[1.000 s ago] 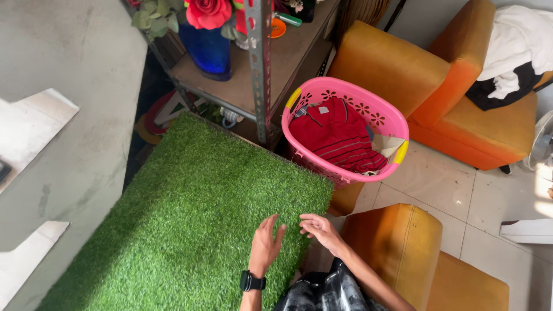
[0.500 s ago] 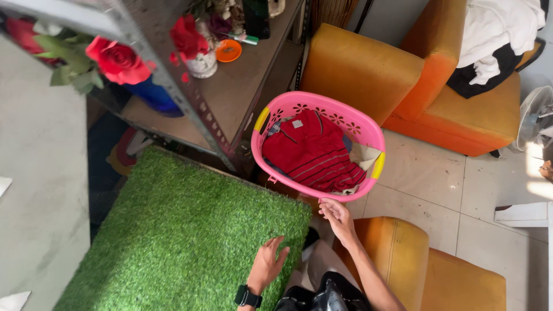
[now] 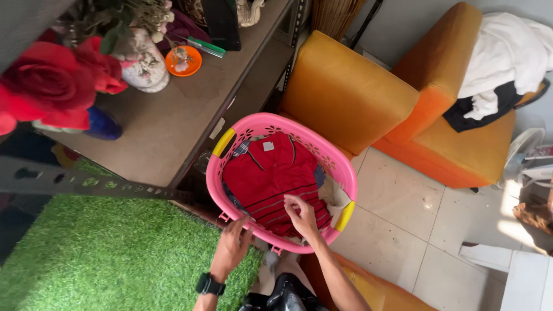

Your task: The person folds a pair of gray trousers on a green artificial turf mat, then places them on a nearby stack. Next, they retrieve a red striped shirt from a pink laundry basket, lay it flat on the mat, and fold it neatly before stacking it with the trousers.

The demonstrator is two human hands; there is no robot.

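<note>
A pink laundry basket (image 3: 262,123) with yellow handles stands at the centre, holding a red striped shirt (image 3: 268,175) and other cloth. My right hand (image 3: 300,215) reaches into the basket with its fingers pinching the red shirt near the front rim. My left hand (image 3: 236,243), a black watch on its wrist, rests against the basket's near rim at its lower left, fingers spread. A green artificial grass mat (image 3: 103,253) lies to the left of my arms.
A metal shelf (image 3: 173,115) carries red artificial roses (image 3: 52,78), a vase and a small orange dish. An orange armchair (image 3: 368,92) with white and black clothes stands behind the basket. Another orange seat (image 3: 368,288) is by my right arm. Tiled floor lies to the right.
Both hands left the grass mat and moved up to the basket. My right hand went inside and took hold of the red shirt; the view swung toward the basket and shelf.
</note>
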